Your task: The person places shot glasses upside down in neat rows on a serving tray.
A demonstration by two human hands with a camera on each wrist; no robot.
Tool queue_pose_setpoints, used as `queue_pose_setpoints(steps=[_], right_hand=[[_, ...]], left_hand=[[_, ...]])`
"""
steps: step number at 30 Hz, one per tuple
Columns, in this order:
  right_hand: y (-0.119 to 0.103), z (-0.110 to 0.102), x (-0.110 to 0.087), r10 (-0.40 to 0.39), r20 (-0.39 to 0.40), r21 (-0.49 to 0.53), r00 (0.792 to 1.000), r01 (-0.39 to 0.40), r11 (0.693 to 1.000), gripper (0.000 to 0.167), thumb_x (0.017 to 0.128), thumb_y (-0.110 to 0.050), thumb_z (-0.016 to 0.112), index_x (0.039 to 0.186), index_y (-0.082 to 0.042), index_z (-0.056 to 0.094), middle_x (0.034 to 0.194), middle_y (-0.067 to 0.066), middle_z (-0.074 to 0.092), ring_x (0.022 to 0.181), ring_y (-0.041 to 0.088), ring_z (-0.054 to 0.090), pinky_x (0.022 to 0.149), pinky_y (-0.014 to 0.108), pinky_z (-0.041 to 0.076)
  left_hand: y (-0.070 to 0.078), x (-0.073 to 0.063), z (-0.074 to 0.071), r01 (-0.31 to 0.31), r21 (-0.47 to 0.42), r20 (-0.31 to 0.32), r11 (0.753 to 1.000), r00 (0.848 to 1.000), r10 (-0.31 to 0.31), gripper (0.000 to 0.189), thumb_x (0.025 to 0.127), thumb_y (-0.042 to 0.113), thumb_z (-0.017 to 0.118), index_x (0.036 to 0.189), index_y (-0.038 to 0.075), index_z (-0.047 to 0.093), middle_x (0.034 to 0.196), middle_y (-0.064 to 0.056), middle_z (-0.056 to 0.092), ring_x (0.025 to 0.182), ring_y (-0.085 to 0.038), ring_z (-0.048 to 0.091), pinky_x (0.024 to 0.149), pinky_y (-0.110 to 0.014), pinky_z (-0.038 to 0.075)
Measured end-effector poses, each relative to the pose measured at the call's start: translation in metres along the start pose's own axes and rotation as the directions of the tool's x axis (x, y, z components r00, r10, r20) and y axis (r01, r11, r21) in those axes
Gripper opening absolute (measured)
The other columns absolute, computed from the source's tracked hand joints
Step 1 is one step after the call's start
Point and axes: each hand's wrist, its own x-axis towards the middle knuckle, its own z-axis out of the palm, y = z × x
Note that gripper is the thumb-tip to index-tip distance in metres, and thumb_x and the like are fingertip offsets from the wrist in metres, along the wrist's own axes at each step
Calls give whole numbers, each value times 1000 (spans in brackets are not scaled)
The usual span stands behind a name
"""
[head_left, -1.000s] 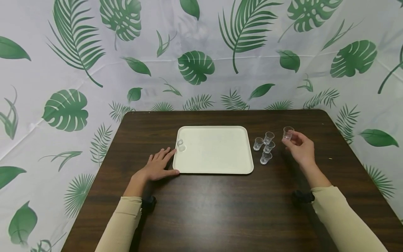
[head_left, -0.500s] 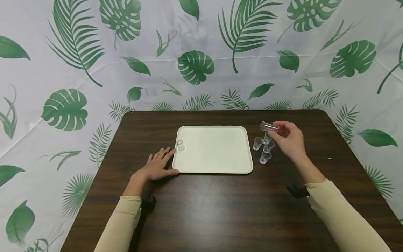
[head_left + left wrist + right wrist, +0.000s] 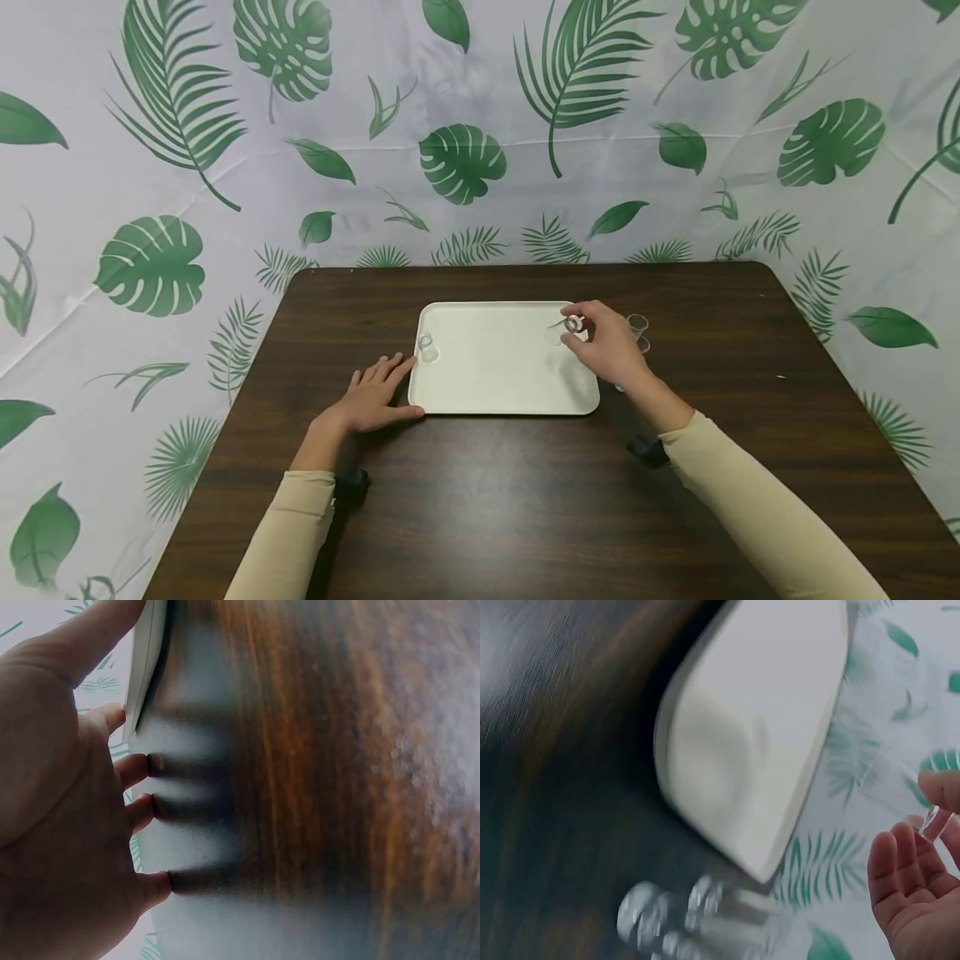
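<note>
pinching a clear cup point(image 3: 572, 324) outside left wrist view

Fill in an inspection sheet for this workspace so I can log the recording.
Surface: dark wood-look table, glossy in front.
Work items: white tray with one clear cup at its left end; more clear cups beside its right end, partly hidden, count unclear.
Clutter: small pale speck on the table's right.
Hands: left hand, fingers spread, at the tray's left end; right hand pinches a tilted cup over its right end.
Cables: nothing seen.
Surroundings: leaf-print cloth behind.
</note>
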Motion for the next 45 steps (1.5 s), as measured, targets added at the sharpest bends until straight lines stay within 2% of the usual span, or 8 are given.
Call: queue_pose_setpoints(steps=[7,14,21,34,40,45], right_hand=[[-9,45,12,-45,47,-4,998,45,999,38,84,-7,74,122,-7,65,112,10,67,90,24,62,71,37,50],[-18,84,22,-17,95,-10,995,18,1000,39,84,-7,74,122,-9,65,113,8,67,91,22,62,76,38,48],[-32,114,27,23,155,-39,988,-17,999,38,85,-8,73,122,-12,66,114,5,65,94,20,61,79,36,49],[-56,144,39,3,162,-59,987,7,998,38,85,-8,74,122,-11,67,112,3,66,94,18,63,81,34,49],[-61,153,42,-42,152,-44,988,49,998,38,86,-7,73,124,-10,66,112,5,67,95,19,62,85,34,48],[-64,157,45,-71,181,-41,981,80,996,38,89,-7,70,126,-11,65,115,4,65,99,21,63,87,35,47]], left_hand=[[-3,1,3,-17,-19,-15,1000,1000,17,96,89,62,60,159,17,14,162,-18,10,147,-42,5,107,-71,4],[-6,2,5,-27,-32,-21,999,999,27,97,87,68,57,159,19,15,162,-17,10,147,-41,4,107,-71,3],[-2,1,4,-24,-32,-15,999,1000,23,96,88,62,61,159,16,16,162,-19,11,147,-43,6,107,-71,4],[-3,2,5,-24,-36,-26,999,999,23,95,88,63,59,159,16,17,161,-20,12,146,-44,6,107,-71,3],[-2,1,3,-19,-23,-26,1000,1000,18,95,88,62,61,159,15,18,161,-20,13,147,-43,7,107,-71,5],[-2,1,2,-12,-14,-22,1000,1000,11,94,89,61,61,159,16,18,162,-19,13,147,-42,7,108,-70,6]])
